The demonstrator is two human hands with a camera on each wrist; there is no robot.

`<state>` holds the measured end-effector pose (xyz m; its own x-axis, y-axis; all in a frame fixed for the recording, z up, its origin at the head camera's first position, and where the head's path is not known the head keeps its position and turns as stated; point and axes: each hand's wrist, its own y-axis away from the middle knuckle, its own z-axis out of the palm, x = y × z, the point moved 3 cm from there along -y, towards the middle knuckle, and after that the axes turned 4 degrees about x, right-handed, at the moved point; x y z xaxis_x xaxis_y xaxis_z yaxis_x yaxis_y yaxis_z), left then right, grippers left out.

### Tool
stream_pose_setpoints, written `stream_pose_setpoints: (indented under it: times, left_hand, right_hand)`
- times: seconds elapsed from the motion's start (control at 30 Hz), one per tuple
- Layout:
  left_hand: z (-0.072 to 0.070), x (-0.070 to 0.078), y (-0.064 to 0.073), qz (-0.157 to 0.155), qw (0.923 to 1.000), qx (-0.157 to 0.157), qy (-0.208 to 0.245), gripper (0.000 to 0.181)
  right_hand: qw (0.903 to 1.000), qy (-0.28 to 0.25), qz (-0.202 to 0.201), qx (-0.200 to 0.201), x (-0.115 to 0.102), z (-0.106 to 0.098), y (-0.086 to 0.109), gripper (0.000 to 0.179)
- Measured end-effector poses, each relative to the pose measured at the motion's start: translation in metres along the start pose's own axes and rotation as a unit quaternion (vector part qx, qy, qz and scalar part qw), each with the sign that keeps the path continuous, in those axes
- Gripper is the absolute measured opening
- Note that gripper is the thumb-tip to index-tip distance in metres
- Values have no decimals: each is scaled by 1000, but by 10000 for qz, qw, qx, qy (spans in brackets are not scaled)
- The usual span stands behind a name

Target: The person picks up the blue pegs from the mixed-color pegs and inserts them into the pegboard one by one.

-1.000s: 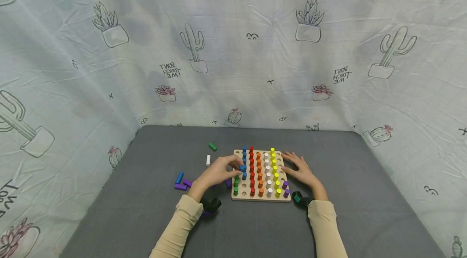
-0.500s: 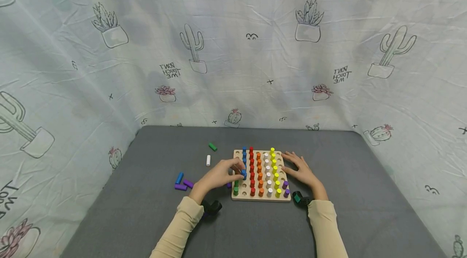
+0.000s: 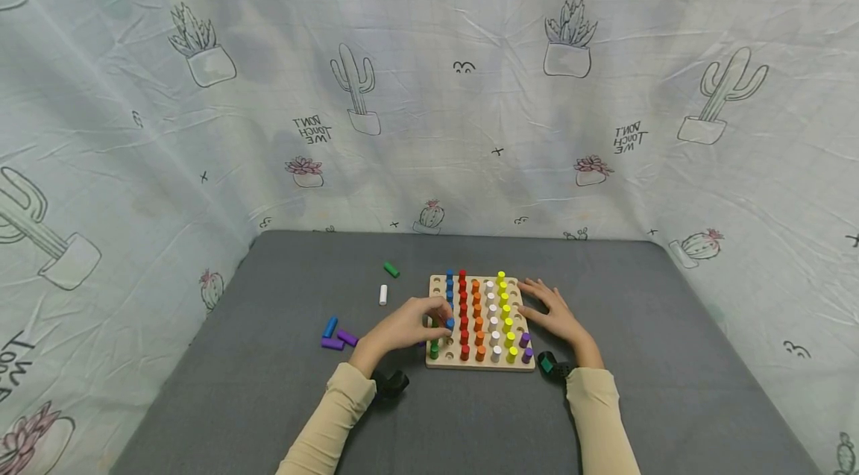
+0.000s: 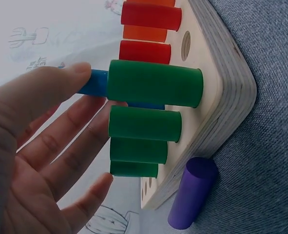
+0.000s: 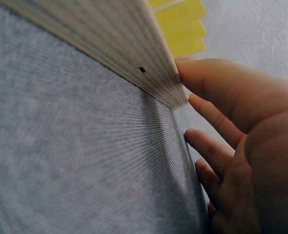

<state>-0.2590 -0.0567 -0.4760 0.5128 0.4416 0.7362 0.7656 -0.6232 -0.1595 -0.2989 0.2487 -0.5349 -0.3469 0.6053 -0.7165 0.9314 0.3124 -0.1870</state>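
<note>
My left hand is over the left side of a wooden peg board. In the left wrist view, its thumb and a finger pinch a blue peg, partly hidden behind a green peg that stands in the board. Several green pegs line the board's left column, beside a column of blue pegs. Red pegs, orange pegs, white pegs and yellow pegs fill further columns. My right hand touches the board's right edge with its thumb and fingers extended.
Loose on the grey table lie a green peg, a white peg, a blue peg and purple pegs. Another purple peg lies against the board's left side. Two purple pegs stand at its near right.
My left hand, with the pinched blue peg, has moved slightly toward the board's near edge along the blue column. My right hand has stayed in place.
</note>
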Motion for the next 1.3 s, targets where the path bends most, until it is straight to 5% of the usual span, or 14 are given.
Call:
stream_pose_setpoints:
  times: [0.77, 1.3]
  left_hand:
    - [8, 0, 0, 52, 9975, -217, -664, 14]
    - [12, -2, 0, -48, 9987, -293, -403, 14]
  right_hand:
    - [9999, 111, -4, 22, 4, 1, -1, 58]
    - [10000, 68, 29, -27, 5, 0, -1, 60]
